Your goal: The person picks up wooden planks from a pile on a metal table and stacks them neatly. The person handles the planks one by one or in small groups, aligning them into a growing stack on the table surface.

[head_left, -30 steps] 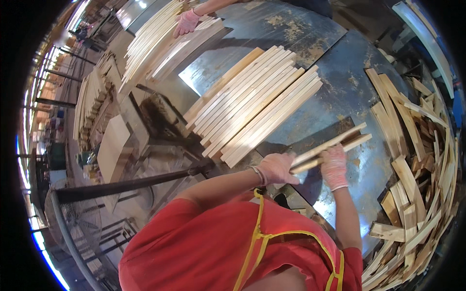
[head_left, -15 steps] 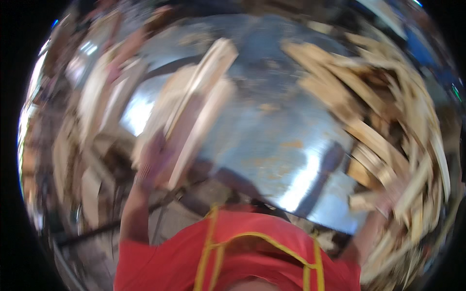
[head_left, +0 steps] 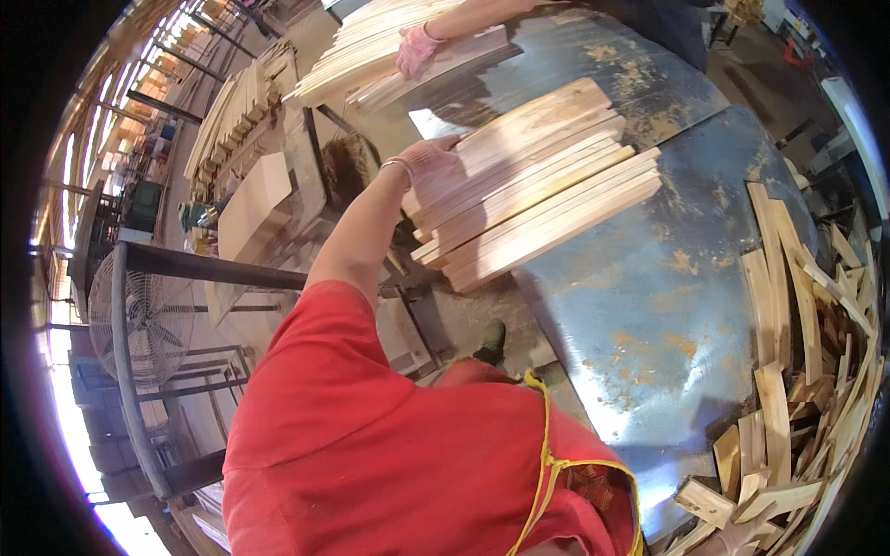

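Note:
My left hand (head_left: 432, 170), in a pale pinkish glove, reaches out to the left end of a row of light wooden slats (head_left: 542, 176). Its fingers look spread over the ends of the far slats; whether they press down is unclear. The slats lie side by side, ends uneven, on a worn metal tabletop (head_left: 630, 320), their near-left ends jutting past its edge. At the lower right, a blurred pinkish shape among scrap wood pieces (head_left: 774, 426) appears to be my right hand (head_left: 742, 537); its fingers cannot be made out.
Across the table, a co-worker's gloved hand (head_left: 417, 51) rests on another stack of slats (head_left: 371, 42). A caged fan (head_left: 142, 315) and a metal frame (head_left: 119, 371) stand at the left. More boards (head_left: 243, 111) are stacked on the floor beyond.
The view has swung left and steadied, so the slats and my left hand now appear farther up and right. My right hand has shifted toward the bottom edge.

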`<state>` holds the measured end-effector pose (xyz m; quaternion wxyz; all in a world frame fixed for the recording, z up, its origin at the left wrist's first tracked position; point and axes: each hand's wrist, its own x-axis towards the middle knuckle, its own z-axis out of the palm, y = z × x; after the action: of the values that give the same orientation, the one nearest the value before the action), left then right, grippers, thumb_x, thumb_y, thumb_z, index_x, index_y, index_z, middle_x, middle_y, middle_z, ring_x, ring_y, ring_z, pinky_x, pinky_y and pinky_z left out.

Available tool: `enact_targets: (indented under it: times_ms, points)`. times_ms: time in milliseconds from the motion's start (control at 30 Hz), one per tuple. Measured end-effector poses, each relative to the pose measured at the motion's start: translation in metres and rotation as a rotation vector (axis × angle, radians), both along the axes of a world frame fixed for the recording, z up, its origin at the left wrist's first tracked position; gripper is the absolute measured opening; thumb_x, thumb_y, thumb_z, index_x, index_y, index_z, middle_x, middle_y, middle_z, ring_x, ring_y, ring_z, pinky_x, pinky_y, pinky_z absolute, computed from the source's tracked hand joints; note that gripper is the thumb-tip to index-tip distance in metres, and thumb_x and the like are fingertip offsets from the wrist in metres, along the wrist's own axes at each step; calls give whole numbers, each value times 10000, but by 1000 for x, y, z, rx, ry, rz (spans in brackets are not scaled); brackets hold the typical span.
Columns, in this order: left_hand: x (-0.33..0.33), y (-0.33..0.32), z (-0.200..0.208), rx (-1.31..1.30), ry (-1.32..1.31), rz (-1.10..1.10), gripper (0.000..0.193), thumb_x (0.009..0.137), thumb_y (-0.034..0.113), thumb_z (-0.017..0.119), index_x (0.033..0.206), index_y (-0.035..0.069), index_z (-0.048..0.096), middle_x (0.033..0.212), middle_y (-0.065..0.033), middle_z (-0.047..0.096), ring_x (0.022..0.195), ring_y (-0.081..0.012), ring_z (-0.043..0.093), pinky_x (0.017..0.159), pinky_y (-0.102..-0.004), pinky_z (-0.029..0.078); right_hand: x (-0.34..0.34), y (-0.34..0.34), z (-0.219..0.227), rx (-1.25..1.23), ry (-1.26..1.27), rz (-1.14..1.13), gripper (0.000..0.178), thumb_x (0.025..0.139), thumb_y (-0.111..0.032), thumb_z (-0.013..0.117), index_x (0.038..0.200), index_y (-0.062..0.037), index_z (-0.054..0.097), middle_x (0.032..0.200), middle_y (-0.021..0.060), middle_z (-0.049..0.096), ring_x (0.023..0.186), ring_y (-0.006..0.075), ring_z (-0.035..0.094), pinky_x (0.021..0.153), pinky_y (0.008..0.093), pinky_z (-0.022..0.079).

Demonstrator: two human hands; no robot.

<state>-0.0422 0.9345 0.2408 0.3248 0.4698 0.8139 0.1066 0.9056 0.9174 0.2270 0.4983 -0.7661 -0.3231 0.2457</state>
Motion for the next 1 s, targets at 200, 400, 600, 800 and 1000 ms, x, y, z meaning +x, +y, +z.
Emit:
enact_targets:
  times_ms: [200, 400, 600, 800, 1000]
  points:
    - [51, -79, 31, 468, 452, 226, 501, 927, 288, 649, 1370, 56, 622, 1284, -239, 694, 1208, -404, 649, 1062, -470, 513, -221, -88, -11, 1, 838, 132, 486, 1053, -284, 660, 1444, -13, 563, 1406, 133, 634, 1261, 281, 611, 1063, 468, 510]
    - [116, -220, 2, 221, -173, 717, 460, 938, 467, 688, 831, 23, 746, 803, -160, 662, 780, -287, 668, 727, -427, 525, -441, -108, -24, -378, 1043, 400, 553, 905, -214, 769, 1400, -49, 582, 1273, 129, 698, 1135, 301, 697, 978, 490, 586]
    - [138, -249, -98, 86, -1409, 904, 514, 994, 495, 724, 1326, 115, 626, 1244, -27, 589, 892, -181, 613, 750, -336, 527, -532, -37, -42, -845, -53, 1094, 503, 934, -255, 729, 1290, 81, 610, 1122, 136, 700, 843, 241, 692, 797, 393, 598]
    - [144, -240, -71, 190, -1376, 845, 448, 1039, 486, 638, 1278, 109, 661, 1140, 10, 625, 945, -167, 579, 850, -363, 489, -557, 15, 3, -611, 434, 905, 687, 944, -413, 769, 1456, -38, 506, 1043, 66, 644, 797, 139, 614, 687, 305, 546]
    - [80, -143, 58, 135, -1699, 248, 753, 1050, 642, 517, 1483, 27, 545, 1168, -88, 675, 1089, -201, 705, 911, -428, 603, -561, 52, -44, -504, 359, 947, 915, 867, -412, 838, 1539, 48, 419, 1217, 146, 676, 977, 215, 643, 840, 354, 542]
